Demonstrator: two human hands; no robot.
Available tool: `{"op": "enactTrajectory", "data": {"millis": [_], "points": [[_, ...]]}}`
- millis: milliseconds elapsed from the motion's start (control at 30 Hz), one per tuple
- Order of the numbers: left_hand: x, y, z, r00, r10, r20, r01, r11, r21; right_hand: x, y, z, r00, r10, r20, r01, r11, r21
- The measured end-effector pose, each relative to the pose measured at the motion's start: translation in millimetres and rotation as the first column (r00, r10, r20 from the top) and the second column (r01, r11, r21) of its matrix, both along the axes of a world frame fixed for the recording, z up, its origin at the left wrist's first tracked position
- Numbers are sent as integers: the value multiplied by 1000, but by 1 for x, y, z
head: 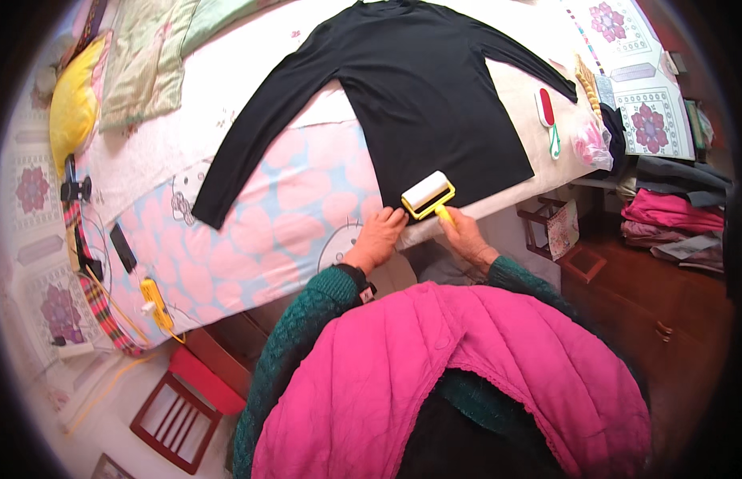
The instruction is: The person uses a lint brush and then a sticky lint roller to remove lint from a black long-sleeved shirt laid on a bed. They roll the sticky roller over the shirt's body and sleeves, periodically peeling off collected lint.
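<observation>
A black long-sleeved top (419, 102) lies spread out before me on a bed or table covered with a patterned sheet (275, 221). My right hand (467, 236) grips the yellow handle of a lint roller (428, 194). The white roll is over the top's lower hem, near its left corner; whether it touches the cloth I cannot tell. My left hand (380, 236) rests on that corner of the hem, fingers bent over the edge. Right of the top lies a red and white lint brush (545, 108) with a green cord.
To the left are a yellow power strip (155, 302), a black phone (123, 248) and a yellow pillow (77, 99). A plastic bag (591, 143) lies at the right edge. Below stand a red wooden chair (185, 413) and a small stool (556, 233); folded clothes (670, 209) are stacked at right.
</observation>
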State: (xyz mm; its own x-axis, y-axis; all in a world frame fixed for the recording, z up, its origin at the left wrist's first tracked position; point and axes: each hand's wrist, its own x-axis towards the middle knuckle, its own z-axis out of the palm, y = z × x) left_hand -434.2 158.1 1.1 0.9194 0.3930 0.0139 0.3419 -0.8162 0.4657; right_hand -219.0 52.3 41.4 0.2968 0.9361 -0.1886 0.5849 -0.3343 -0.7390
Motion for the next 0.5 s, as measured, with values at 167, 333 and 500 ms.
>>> {"op": "enactTrajectory", "data": {"millis": [167,333,500], "points": [[-1,-2,-12,999,-27,20,30,983,-179,-8,125,-60,998,-44,44,36,984,172],[1,0,-8,995,-104,10,102,950,-295,-8,323,-33,990,-124,-61,135,965,225],[10,19,-8,987,-161,25,153,855,-496,21,288,14,993,70,-91,-29,921,388]]}}
